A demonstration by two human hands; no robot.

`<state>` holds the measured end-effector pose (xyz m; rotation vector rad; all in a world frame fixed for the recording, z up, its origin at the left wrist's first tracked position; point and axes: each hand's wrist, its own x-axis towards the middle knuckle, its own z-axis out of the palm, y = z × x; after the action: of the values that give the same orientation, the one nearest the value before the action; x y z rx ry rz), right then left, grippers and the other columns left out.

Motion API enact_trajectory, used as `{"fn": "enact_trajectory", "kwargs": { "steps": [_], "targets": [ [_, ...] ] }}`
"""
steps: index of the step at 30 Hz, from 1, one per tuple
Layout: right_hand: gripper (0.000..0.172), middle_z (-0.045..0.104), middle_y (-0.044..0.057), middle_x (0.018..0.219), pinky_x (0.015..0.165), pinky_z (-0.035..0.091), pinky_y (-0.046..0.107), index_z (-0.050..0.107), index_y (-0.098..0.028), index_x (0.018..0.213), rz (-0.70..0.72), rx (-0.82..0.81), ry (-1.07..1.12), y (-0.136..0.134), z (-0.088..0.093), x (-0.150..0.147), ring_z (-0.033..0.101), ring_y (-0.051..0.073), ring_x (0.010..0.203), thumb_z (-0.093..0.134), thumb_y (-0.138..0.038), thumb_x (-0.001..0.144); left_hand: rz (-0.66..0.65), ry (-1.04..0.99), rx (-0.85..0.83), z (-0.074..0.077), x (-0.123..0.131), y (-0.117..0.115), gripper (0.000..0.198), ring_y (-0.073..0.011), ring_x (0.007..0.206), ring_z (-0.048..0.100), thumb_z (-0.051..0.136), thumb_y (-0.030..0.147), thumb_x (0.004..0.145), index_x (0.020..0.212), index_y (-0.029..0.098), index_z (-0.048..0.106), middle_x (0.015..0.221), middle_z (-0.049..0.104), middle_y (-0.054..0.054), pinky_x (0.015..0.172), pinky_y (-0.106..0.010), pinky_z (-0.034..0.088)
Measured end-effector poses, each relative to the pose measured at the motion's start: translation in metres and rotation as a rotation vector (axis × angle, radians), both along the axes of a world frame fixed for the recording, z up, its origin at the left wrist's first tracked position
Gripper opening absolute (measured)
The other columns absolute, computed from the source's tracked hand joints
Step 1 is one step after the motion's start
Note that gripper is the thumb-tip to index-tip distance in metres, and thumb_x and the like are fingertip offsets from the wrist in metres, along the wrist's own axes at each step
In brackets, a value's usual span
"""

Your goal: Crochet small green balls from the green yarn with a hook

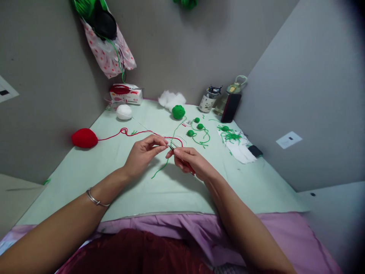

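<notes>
My left hand point(145, 152) is closed, with thumb and forefinger pinching yarn strands at their tips; the exact strands are too small to tell. Beside it, my right hand point(188, 158) is closed around what looks like small scissors point(171, 148), their dark metal tip pointing at my left fingertips and red showing below the palm. Red yarn point(139, 132) runs from the red ball point(84, 138) to my hands. A thin white strand comes from the white yarn ball point(124, 112). Under my hands lies a green strand point(161, 170), leading up towards the green ball point(178, 112).
Several small green balls point(190, 133) with tails lie beyond my right hand. Green scraps point(232, 136) rest on white paper point(242, 152). At the back stand a tissue box point(132, 96), white stuffing point(171, 99), a jar point(207, 102), a bottle point(234, 88) and a phone point(231, 108).
</notes>
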<state>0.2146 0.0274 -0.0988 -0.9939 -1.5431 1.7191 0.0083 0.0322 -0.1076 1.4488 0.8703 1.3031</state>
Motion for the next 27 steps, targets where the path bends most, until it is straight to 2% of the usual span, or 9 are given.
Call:
{"fn": "enact_trajectory", "kwargs": {
  "steps": [10, 18, 27],
  "targets": [
    [0.042, 0.045, -0.009, 0.054, 0.037, 0.015, 0.022, 0.073, -0.017, 0.095, 0.013, -0.033, -0.017, -0.0004, 0.0020, -0.0002, 0.028, 0.005, 0.039, 0.061, -0.057, 0.093, -0.016, 0.030, 0.034, -0.0010, 0.0002, -0.0006, 0.006, -0.0251, 0.105, 0.065, 0.077, 0.026, 0.085, 0.080, 0.023, 0.076, 0.099, 0.073, -0.007, 0.095, -0.039, 0.050],
    [0.041, 0.046, -0.009, 0.053, 0.035, 0.015, 0.022, 0.072, -0.017, 0.092, 0.043, -0.088, 0.010, 0.0006, 0.0005, 0.0009, 0.026, 0.005, 0.038, 0.061, -0.056, 0.094, -0.030, 0.035, 0.048, -0.0015, 0.0002, -0.0009, 0.005, -0.0233, 0.102, 0.065, 0.076, 0.021, 0.085, 0.081, 0.023, 0.076, 0.099, 0.072, -0.006, 0.093, -0.037, 0.051],
    [0.043, 0.045, -0.009, 0.056, 0.036, 0.014, 0.022, 0.073, -0.018, 0.095, 0.019, -0.058, -0.031, 0.0004, 0.0005, 0.0013, 0.025, 0.004, 0.039, 0.060, -0.058, 0.095, -0.017, 0.039, 0.057, 0.0001, 0.0003, -0.0018, 0.007, -0.0243, 0.101, 0.066, 0.078, 0.024, 0.084, 0.078, 0.022, 0.075, 0.096, 0.073, -0.007, 0.092, -0.039, 0.052]
  ]
}}
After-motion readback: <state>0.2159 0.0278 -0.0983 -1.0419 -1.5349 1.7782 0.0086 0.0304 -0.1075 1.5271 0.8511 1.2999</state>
